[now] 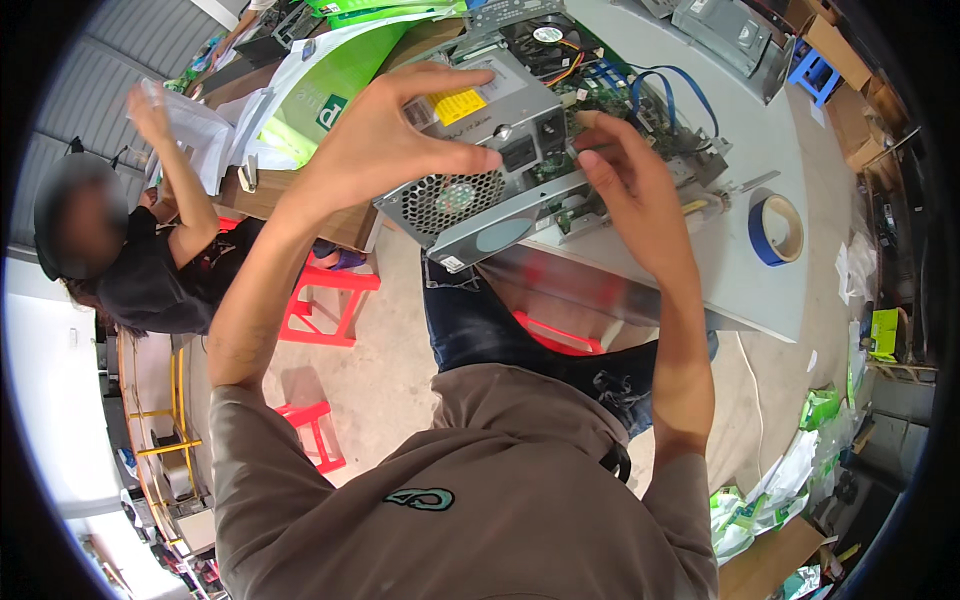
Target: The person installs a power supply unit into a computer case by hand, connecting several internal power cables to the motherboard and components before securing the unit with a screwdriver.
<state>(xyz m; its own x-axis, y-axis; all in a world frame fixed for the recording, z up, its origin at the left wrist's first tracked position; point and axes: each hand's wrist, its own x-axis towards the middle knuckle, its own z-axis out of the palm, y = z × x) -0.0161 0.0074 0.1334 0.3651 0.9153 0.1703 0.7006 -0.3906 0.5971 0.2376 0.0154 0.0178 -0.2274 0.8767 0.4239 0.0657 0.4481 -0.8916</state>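
My left hand (405,140) grips a silver metal power supply (470,125) with a yellow label, its thumb across the lower side and index finger along the top. The unit, with a perforated fan grille (448,202), sits tilted in an opened computer case (500,232). Behind it show a green circuit board (600,105) and blue cables (690,95). My right hand (625,180) has curled fingers at the case's inner edge, just right of the power supply; what its fingertips hold is too small to make out.
The case rests on a pale table (745,300) beside a blue tape roll (775,230). Another person (150,265) at left handles white plastic at a wooden table (250,205) with green bags (340,70). Red stools (330,300), a blue stool (815,75) and cardboard boxes (840,55) stand around.
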